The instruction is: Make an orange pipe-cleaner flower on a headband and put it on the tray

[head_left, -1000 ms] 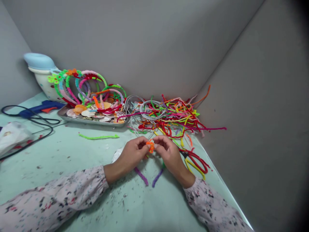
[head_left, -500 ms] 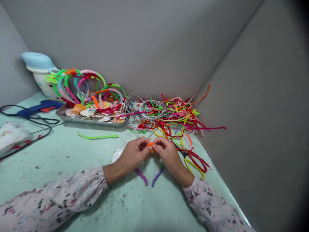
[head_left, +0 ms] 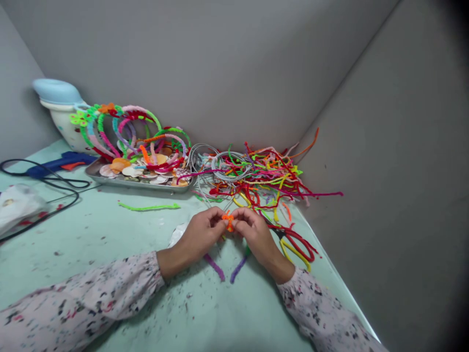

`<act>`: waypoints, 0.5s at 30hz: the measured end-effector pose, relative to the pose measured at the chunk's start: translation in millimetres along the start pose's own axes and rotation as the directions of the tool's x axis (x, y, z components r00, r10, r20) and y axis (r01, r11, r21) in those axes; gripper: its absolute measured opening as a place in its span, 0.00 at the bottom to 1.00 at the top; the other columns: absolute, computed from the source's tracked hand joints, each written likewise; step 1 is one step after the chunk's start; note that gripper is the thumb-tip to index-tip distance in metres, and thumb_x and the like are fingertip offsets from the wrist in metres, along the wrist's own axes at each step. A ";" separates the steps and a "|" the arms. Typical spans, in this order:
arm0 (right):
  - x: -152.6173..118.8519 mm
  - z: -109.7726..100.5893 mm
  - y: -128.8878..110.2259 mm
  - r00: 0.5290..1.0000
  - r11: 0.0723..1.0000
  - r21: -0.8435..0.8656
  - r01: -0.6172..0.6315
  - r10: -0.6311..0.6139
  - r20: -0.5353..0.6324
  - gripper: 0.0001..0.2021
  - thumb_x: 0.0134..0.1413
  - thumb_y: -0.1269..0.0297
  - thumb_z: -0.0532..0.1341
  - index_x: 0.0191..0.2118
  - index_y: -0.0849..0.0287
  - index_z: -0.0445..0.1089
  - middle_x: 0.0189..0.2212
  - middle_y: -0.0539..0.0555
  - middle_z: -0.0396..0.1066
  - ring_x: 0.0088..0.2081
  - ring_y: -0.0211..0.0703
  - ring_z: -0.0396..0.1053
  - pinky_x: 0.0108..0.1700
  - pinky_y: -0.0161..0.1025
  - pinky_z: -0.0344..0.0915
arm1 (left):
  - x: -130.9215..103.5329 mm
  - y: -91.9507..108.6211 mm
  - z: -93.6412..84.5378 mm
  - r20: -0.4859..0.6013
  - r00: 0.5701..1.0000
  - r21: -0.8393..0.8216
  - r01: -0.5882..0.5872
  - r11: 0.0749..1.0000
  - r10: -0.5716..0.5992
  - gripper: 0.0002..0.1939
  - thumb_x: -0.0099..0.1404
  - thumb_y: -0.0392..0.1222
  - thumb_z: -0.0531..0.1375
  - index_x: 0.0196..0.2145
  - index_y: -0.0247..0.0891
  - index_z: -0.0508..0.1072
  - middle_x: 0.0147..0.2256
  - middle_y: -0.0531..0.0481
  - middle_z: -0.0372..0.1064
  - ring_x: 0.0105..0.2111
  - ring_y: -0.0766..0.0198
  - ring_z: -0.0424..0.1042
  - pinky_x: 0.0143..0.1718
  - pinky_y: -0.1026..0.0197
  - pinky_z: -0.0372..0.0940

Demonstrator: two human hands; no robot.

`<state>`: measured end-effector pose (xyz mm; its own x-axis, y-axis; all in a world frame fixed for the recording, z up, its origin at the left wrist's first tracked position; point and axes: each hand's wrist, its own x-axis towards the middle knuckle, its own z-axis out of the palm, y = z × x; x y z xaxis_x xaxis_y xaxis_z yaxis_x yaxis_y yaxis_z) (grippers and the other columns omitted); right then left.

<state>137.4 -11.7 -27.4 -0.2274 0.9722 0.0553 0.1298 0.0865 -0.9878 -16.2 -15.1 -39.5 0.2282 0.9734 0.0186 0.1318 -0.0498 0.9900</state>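
Between my two hands is a small orange pipe cleaner piece (head_left: 229, 222), bent into a compact looped shape. My left hand (head_left: 205, 234) pinches its left side, and my right hand (head_left: 254, 237) pinches the right side, thumbs and forefingers nearly meeting. Below the hands, two purple pipe cleaner ends (head_left: 215, 269) poke out toward me; the rest of them is hidden under my hands. A white crumpled scrap (head_left: 177, 234) lies partly behind my left wrist. Just right of my right hand rest scissors (head_left: 300, 247) with red and yellow handles.
A metal tray (head_left: 146, 184) at the back left holds discs and colourful headbands (head_left: 126, 124). Beside it lie wire coils (head_left: 231, 167) and tangled pipe cleaners (head_left: 282, 168). A blue glue gun (head_left: 54, 166) with black cord, a light-blue-lidded container (head_left: 68, 115) and a green pipe cleaner (head_left: 149, 208) are left.
The orange piece shows more of itself between my fingertips and seems turned to face me. My hands have hardly shifted, and everything else stays in place.
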 end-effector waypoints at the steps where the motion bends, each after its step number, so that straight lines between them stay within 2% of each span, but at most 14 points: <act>1: 0.0 0.1 0.7 1.000 1.000 0.002 -0.002 0.002 0.000 0.05 0.45 0.68 0.57 0.32 0.60 0.67 0.25 0.47 0.65 0.26 0.36 0.62 0.28 0.33 0.58 | 0.1 0.1 0.1 0.002 1.000 -0.005 0.000 1.000 0.000 0.06 0.59 0.41 0.55 0.32 0.36 0.69 0.24 0.54 0.67 0.23 0.67 0.66 0.25 0.65 0.62; 6: 0.4 1.7 2.1 1.000 1.000 -0.028 -0.011 0.010 -0.028 0.05 0.46 0.67 0.59 0.32 0.59 0.67 0.27 0.48 0.67 0.27 0.37 0.63 0.29 0.33 0.59 | -2.7 -1.4 1.3 0.010 0.999 -0.003 -0.034 0.999 0.034 0.07 0.59 0.40 0.55 0.33 0.36 0.69 0.25 0.53 0.67 0.25 0.67 0.66 0.26 0.66 0.62; 15: 1.6 1.2 0.6 0.999 0.998 -0.063 0.004 -0.006 -0.035 0.03 0.46 0.68 0.58 0.29 0.59 0.66 0.23 0.47 0.64 0.25 0.36 0.60 0.28 0.34 0.57 | -3.1 -2.1 1.3 0.024 0.998 0.020 -0.054 0.998 0.053 0.07 0.60 0.41 0.55 0.34 0.36 0.69 0.27 0.52 0.69 0.26 0.66 0.67 0.27 0.65 0.62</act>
<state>135.9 -10.3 -28.1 -0.1944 0.9786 0.0667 0.1895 0.1042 -0.9763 -15.9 -18.4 -41.8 0.2581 0.9637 0.0677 0.1384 -0.1062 0.9847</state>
